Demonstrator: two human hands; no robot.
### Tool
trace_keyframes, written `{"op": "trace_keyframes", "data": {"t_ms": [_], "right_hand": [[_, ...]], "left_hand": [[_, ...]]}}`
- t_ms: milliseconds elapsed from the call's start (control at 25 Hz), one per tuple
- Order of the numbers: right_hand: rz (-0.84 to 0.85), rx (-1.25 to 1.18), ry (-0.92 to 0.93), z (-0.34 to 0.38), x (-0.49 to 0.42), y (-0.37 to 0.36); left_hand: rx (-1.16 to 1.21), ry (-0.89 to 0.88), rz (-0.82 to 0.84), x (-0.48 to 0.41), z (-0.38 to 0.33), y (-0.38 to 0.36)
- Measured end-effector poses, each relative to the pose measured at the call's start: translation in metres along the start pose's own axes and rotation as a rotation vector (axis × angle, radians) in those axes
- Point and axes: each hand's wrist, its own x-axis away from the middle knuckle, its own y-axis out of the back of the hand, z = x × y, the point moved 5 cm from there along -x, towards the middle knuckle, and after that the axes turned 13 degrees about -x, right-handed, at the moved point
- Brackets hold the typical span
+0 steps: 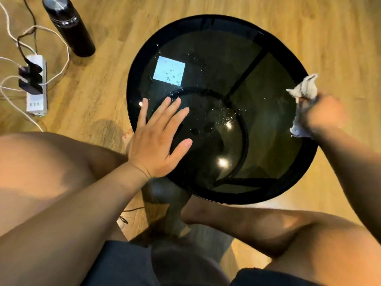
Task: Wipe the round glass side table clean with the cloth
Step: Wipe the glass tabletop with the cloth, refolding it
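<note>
The round glass side table [206, 34] has a black rim and dark glass, and it stands on the wood floor in front of my knees. Water droplets [226, 117] speckle the glass near its middle and around a bright square reflection at the upper left. My left hand [158, 137] lies flat on the left part of the glass, fingers spread. My right hand [323, 114] is blurred at the table's right edge, shut on a crumpled whitish cloth [305, 93] whose ends stick out above and below the fist.
A tall black bottle [68, 25] stands on the floor at the upper left. A white power strip [37, 85] with black plugs and trailing cables lies further left. My bare knees and feet sit close under the table's near edge.
</note>
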Motion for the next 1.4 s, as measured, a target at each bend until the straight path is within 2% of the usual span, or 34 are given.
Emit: {"op": "trace_keyframes", "data": {"t_ms": [80,160,280,440,560,760,920,1040,1120,1240,1400], "right_hand": [[0.004,-0.105,-0.055,0.005,-0.001,-0.004],[0.009,-0.166,-0.033,0.032,0.027,-0.006],[0.026,-0.149,0.194,0.097,0.116,-0.017],[0.299,-0.317,0.554,0.194,0.254,-0.051],[0.289,-0.254,0.637,0.194,0.248,-0.052],[0.134,-0.160,0.442,0.113,0.125,-0.036],[0.039,-0.077,0.157,0.027,-0.003,-0.008],[-0.034,-0.128,-0.046,0.007,-0.034,-0.003],[-0.051,-0.176,-0.080,0.029,-0.013,-0.009],[-0.062,-0.186,0.112,0.098,0.065,-0.023],[0.184,-0.318,0.503,0.202,0.219,-0.048]], "left_hand": [[0.000,-0.001,-0.009,0.000,0.001,0.000],[0.003,0.008,-0.009,-0.001,0.001,0.001],[0.028,0.015,-0.015,-0.001,-0.001,0.003],[0.161,0.084,-0.095,-0.001,0.003,0.014],[0.203,0.141,-0.118,-0.002,0.013,0.017],[0.098,0.163,-0.052,-0.004,0.013,0.005],[0.084,0.136,-0.010,-0.006,0.015,0.002],[0.074,0.118,-0.013,-0.006,0.016,0.001],[0.080,0.119,-0.026,-0.006,0.017,0.000],[0.100,0.126,-0.046,-0.006,0.016,0.001],[0.209,0.132,-0.099,-0.004,0.015,0.007]]}}
